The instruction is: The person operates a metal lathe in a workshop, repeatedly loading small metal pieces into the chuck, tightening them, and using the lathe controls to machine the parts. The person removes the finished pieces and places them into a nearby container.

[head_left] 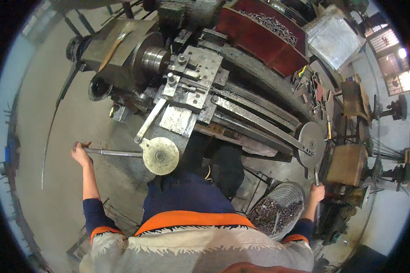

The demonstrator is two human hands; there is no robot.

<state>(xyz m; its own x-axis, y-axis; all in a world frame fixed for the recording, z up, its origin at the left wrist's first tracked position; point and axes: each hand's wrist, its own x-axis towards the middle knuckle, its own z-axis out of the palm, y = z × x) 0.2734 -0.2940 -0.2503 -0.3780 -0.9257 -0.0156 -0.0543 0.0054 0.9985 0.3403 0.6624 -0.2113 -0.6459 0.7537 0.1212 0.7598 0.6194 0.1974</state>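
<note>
My left hand (81, 154) is closed around the outer end of a metal lever (116, 152). That lever runs to a round pale disc (161, 156) at the front of a lathe. My right hand (317, 193) grips a short metal handle (316, 176) below a grey disc (312, 140) at the right. A long flat bar (259, 122) links the grey disc to the machine's carriage. The tool block (193, 77), with bolts on top, sits beside the shiny round chuck (155, 59). No workpiece can be made out in the chuck.
A brush (113, 52) lies on the headstock. Behind the bed, a red bin (259, 36) holds many small metal parts. Wrenches and other hand tools (316, 91) lie at the right. A basket of small parts (278, 211) stands near my right forearm.
</note>
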